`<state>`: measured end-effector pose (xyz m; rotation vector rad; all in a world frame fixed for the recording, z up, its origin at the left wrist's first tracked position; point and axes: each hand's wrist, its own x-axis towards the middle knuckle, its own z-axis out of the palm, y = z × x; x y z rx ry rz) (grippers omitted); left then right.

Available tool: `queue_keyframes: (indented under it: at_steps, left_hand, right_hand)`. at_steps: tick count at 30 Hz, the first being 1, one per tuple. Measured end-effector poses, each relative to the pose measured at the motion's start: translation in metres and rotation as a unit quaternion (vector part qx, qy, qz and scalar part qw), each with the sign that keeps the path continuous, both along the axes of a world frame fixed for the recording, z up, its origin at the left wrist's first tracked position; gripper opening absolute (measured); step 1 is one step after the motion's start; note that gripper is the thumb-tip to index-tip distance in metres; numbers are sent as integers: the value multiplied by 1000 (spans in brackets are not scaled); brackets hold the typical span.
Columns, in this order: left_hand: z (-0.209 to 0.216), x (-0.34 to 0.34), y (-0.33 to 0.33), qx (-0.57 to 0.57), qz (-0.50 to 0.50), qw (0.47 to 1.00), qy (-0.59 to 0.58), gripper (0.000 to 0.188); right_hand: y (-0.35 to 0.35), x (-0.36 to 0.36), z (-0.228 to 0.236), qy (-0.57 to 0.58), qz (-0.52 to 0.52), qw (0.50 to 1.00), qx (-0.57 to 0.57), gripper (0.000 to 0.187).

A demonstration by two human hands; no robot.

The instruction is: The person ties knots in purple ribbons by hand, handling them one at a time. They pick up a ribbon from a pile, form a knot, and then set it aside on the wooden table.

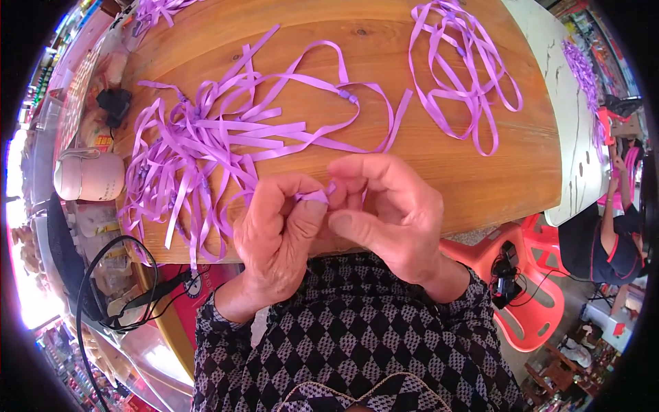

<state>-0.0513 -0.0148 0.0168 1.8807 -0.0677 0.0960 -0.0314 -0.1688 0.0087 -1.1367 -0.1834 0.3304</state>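
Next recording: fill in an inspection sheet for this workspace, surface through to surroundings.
Surface: wooden table, white veined surface beyond its right edge.
Job's things: tangled purple ribbons at left; looped ribbon bundle at upper right.
Clutter: pink container left of the table; black device on a red-orange chair.
Hands: left hand pinches a piece of purple ribbon; right hand close beside, fingers curled, grip unclear.
Cables: black cable curving at lower left; thin dark cord near the chair.
Surroundings: another person at right; packed goods along the left edge.
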Motion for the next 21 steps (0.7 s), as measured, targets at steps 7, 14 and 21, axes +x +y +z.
queue_keyframes:
  at_steps: [7, 14, 21]
  left_hand:
    - [12, 14, 8, -374, -117, 860, 327, 18]
    - [2, 17, 3, -397, -63, 864, 302, 21]
    - [10, 8, -11, -365, -46, 897, 247, 24]
  right_hand:
    - [-6, 4, -5, -78, -54, 986, -138, 24]
    - [-12, 7, -8, -298, -94, 917, -246, 12]
    - [-12, 5, -7, -325, -135, 903, -248, 13]
